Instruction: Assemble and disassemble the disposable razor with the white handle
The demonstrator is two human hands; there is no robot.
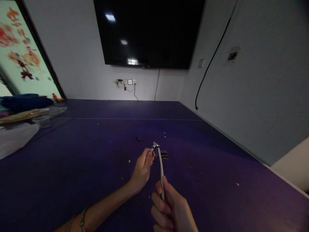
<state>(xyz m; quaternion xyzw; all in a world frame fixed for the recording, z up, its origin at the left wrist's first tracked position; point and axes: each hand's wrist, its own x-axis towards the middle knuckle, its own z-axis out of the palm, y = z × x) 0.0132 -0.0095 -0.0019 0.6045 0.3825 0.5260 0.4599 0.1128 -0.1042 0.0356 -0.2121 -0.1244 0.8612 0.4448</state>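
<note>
Bracelets ring the wrist of my left hand (142,166); it is closed, thumb on top, around a small silver metal tool (154,146). The tool's jaw-like head sticks out beyond my fingers; its exact kind is unclear. My right hand (172,206), lower and nearer, grips a slim, slightly bent whitish cable (161,166) between thumb and fingers. The cable's upper end reaches the tool's head; whether it is clamped there I cannot tell. Just behind the cable lies a small clear packet with dark contents (164,155).
A dark purple surface (96,141) carries white scraps and a small black piece (138,139). Bags and blue cloth (26,102) lie at left. A television (149,32) hangs above wall sockets (129,82). One black cable (212,58) dangles along the right wall.
</note>
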